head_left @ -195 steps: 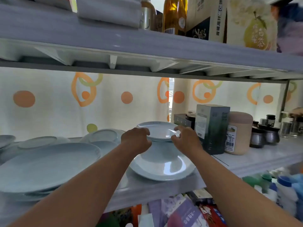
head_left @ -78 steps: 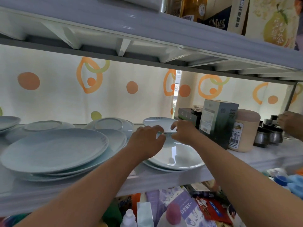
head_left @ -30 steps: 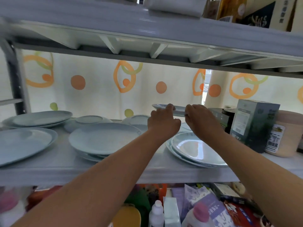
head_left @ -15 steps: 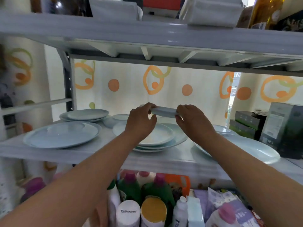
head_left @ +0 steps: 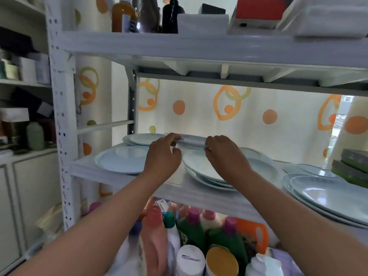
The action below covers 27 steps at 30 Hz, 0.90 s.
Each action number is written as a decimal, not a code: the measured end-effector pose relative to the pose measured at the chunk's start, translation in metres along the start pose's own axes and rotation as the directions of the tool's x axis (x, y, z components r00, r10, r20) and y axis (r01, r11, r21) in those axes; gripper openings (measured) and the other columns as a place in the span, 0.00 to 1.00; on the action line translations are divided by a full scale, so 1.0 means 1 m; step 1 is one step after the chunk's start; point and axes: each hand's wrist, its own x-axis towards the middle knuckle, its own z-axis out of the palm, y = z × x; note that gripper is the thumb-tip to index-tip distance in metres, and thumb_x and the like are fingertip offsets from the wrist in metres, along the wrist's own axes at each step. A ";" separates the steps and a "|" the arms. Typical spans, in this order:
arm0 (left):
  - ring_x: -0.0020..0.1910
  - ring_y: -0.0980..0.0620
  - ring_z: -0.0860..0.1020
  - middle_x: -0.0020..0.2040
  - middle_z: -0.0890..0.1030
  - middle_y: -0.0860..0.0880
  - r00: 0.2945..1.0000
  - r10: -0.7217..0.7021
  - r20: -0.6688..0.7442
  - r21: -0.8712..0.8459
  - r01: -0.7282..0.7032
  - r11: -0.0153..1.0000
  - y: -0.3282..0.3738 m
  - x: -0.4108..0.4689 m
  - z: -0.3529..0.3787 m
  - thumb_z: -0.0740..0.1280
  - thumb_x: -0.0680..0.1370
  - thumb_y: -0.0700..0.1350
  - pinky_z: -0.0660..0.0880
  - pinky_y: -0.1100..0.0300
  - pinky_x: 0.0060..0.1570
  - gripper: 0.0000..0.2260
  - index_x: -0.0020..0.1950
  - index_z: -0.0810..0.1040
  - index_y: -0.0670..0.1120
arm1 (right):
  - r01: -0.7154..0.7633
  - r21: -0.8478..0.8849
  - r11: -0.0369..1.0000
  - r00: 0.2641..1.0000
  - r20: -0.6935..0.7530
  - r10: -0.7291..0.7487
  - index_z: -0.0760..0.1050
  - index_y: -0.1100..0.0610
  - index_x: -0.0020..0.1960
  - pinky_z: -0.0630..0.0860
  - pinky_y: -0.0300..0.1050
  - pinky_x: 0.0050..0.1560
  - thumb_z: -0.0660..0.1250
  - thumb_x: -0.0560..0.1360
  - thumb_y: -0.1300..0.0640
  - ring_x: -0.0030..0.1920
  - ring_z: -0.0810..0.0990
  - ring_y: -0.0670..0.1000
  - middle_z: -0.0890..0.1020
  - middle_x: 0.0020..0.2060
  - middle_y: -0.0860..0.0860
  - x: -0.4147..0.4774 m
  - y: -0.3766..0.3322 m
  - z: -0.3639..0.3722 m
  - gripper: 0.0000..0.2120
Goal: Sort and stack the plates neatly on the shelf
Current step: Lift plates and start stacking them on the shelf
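A small pale blue plate [head_left: 192, 140] is held level above the middle shelf [head_left: 127, 177], with my left hand [head_left: 162, 156] on its left rim and my right hand [head_left: 223, 154] on its right rim. Under it lies a stack of large pale plates [head_left: 258, 172]. To the left rests a single large plate [head_left: 121, 159]. Behind that sits a low stack of smaller plates [head_left: 142, 138]. Another stack of large plates [head_left: 326, 196] lies at the right.
A white perforated upright [head_left: 61, 124] frames the shelf's left side. The upper shelf [head_left: 199, 47] carries bottles and boxes. Green boxes [head_left: 352, 166] sit at the far right. Detergent bottles [head_left: 199, 236] crowd the level below. A cabinet [head_left: 23, 196] stands at the left.
Both hands have carried the small plate leftwards from the right-hand stack, past the middle stack, and a little lower. The view has swung left with them.
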 end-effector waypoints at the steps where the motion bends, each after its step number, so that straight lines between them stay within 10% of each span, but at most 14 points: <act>1: 0.54 0.52 0.77 0.53 0.80 0.49 1.000 -0.002 -0.018 0.000 0.002 1.000 -0.005 0.000 -0.004 0.61 0.75 0.37 0.74 0.56 0.56 0.13 0.56 0.77 0.50 | 0.012 -0.013 1.000 1.000 -0.013 -0.012 0.72 0.61 0.39 0.63 0.44 0.30 0.70 0.67 0.72 0.32 0.68 0.54 0.75 0.30 0.55 0.003 -0.005 0.004 0.09; 19: 0.53 0.54 0.76 0.51 0.80 0.50 0.998 -0.022 -0.063 -0.085 0.016 0.996 -0.016 -0.002 0.010 0.62 0.75 0.37 0.71 0.61 0.52 0.13 0.55 0.78 0.51 | 0.045 -0.087 0.995 0.999 -0.010 -0.046 0.71 0.59 0.35 0.61 0.40 0.25 0.77 0.54 0.73 0.29 0.74 0.53 0.75 0.27 0.52 0.004 -0.003 0.014 0.19; 27: 0.56 0.49 0.76 0.53 0.80 0.50 0.992 0.063 0.112 -0.058 -0.057 0.997 0.041 0.009 0.089 0.63 0.75 0.41 0.72 0.55 0.56 0.13 0.58 0.75 0.50 | -0.119 -0.150 0.982 0.992 0.031 0.125 0.72 0.62 0.39 0.64 0.45 0.28 0.70 0.66 0.72 0.35 0.74 0.56 0.76 0.32 0.57 -0.036 0.078 -0.017 0.10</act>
